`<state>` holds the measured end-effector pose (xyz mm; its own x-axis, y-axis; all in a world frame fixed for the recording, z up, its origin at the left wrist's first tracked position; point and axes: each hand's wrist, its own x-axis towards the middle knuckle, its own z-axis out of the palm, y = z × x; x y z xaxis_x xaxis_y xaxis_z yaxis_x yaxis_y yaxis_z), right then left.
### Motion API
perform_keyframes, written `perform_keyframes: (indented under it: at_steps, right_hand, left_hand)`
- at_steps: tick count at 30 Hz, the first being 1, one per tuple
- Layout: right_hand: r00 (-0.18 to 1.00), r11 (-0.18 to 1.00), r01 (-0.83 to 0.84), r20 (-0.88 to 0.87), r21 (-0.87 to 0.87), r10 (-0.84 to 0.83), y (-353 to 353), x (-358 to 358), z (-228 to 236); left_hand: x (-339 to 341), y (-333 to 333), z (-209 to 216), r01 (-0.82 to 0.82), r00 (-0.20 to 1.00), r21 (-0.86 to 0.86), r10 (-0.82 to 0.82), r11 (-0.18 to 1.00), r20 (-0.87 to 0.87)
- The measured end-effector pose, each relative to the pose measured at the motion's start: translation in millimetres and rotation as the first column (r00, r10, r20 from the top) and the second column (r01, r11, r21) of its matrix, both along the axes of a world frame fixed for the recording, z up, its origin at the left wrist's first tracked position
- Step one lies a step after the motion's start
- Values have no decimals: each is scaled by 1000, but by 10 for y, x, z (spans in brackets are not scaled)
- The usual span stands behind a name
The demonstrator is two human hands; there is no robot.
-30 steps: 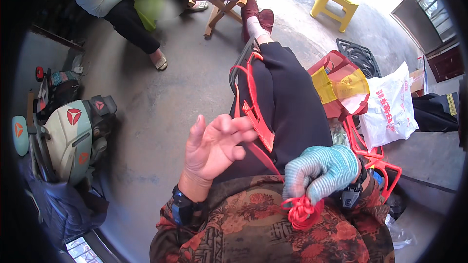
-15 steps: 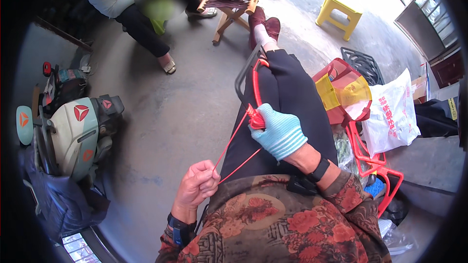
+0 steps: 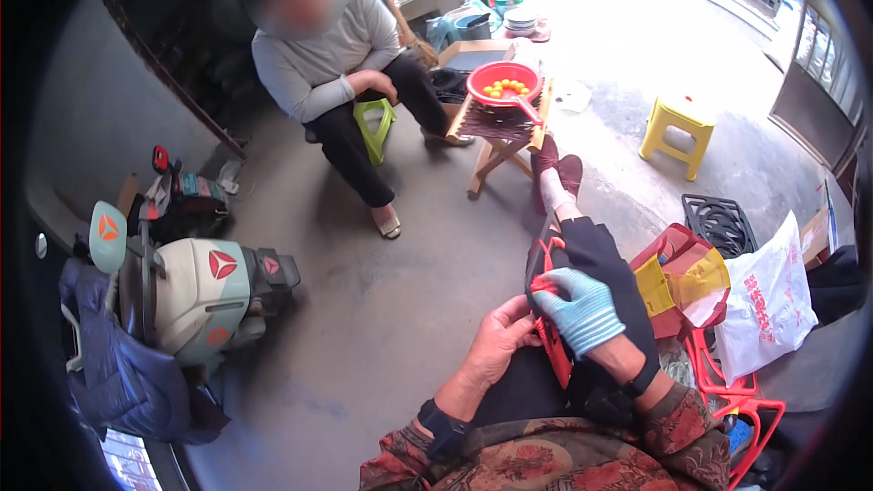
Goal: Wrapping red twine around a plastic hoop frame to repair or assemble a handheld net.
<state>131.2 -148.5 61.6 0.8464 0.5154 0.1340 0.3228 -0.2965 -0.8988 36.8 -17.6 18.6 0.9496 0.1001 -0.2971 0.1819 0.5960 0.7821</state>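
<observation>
Over my lap I hold a dark, narrow frame (image 3: 531, 275) partly wrapped with red cord (image 3: 548, 253). My right hand (image 3: 587, 314), in a light blue glove with white stripes, is closed around a bunch of the cord beside the frame. The bare fingers of my left hand (image 3: 493, 345) are pinched together at the frame's lower edge; cord lies right beside them, and their exact grip is partly hidden. Below both hands, a flat stretch of red shows against my dark trousers (image 3: 605, 259).
Ahead, a red basin (image 3: 506, 85) of yellow-orange fruit rests on a folding stool (image 3: 493, 125). A person (image 3: 323, 59) sits nearby on a green stool (image 3: 374, 132). A scooter (image 3: 195, 291) stands left. At right are a yellow stool (image 3: 677, 134), a white bag (image 3: 766, 300) and red frames (image 3: 718, 382).
My left hand has moved up from the stretched cord to the frame, beside my gloved right hand. The view has shifted, showing more of the seated person, who has straightened up.
</observation>
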Motion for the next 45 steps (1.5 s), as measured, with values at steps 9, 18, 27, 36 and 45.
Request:
perform_keyframes:
  at_steps: [9, 18, 27, 36, 45]
  right_hand:
    - [928, 997, 8, 371, -77, 21, -199, 30, 342]
    - [691, 700, -706, 322, 110, 646, -114, -145, 664]
    - [661, 817, -336, -501, 468, 559, -745, -564, 567]
    - [790, 890, -311, -429, 333, 437, -738, -353, 895]
    - [863, 976, -131, 465, -173, 198, -285, 444, 103]
  left_hand:
    - [-298, 411, 254, -210, 977, -304, 190, 929, -92]
    - [-818, 704, 1217, -293, 890, -105, 312, 950, 333]
    - [-238, -32, 314, -165, 982, 414, 186, 895, -10]
    - [-185, 27, 260, -218, 975, 427, 218, 878, 50]
    - [-97, 391, 405, -406, 912, 504, 369, 762, 178]
